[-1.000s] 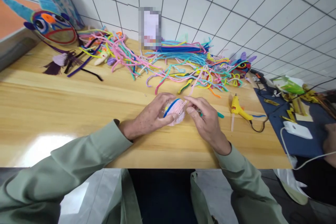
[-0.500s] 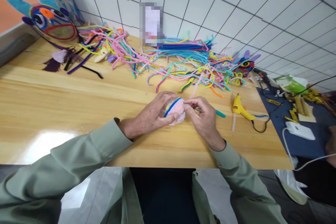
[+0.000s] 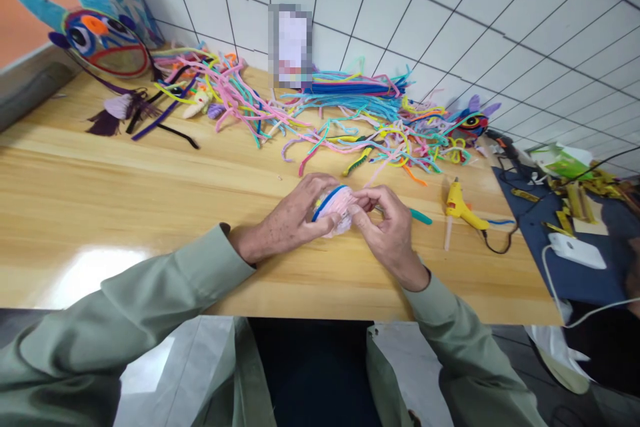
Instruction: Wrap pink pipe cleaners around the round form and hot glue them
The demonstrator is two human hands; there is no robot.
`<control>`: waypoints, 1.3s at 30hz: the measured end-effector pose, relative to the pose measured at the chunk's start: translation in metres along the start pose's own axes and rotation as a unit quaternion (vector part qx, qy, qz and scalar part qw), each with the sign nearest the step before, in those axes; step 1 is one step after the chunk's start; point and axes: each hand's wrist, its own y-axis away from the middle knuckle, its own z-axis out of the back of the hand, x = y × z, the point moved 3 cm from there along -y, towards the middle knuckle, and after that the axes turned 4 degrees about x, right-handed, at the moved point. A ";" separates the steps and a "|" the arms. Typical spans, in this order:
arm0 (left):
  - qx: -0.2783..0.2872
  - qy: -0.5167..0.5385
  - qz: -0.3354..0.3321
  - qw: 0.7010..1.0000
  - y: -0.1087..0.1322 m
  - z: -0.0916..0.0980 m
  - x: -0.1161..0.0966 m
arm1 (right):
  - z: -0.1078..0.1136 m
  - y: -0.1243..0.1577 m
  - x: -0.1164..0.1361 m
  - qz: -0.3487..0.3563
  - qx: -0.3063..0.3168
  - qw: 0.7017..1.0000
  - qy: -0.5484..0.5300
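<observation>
My left hand (image 3: 289,219) cups a small pink pipe-cleaner coil (image 3: 334,205) with a blue stripe, just above the wooden table (image 3: 150,200). The fingers of my right hand (image 3: 387,227) pinch the coil's right side, closed on it. A teal-tipped tool (image 3: 419,216) pokes out from behind the right hand onto the table. The coil's underside is hidden by my fingers.
A heap of coloured pipe cleaners (image 3: 340,120) lies along the tiled wall. A yellow glue gun (image 3: 463,211) rests right of my hands. A pipe-cleaner mask (image 3: 95,43) stands far left, a small one (image 3: 473,123) far right. A blue mat (image 3: 565,240) holds a white box and yellow scraps.
My right hand's fingers have shifted left and curled tighter against the pink coil. The left hand has hardly moved.
</observation>
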 end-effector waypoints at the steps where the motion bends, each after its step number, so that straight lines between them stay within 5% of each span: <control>1: -0.001 0.001 -0.001 1.000 0.000 0.000 0.000 | 0.000 0.001 0.001 0.005 -0.001 1.000 0.007; 39: -0.008 -0.003 -0.024 1.000 -0.003 -0.002 -0.006 | -0.001 -0.002 0.004 -0.029 0.036 0.999 -0.025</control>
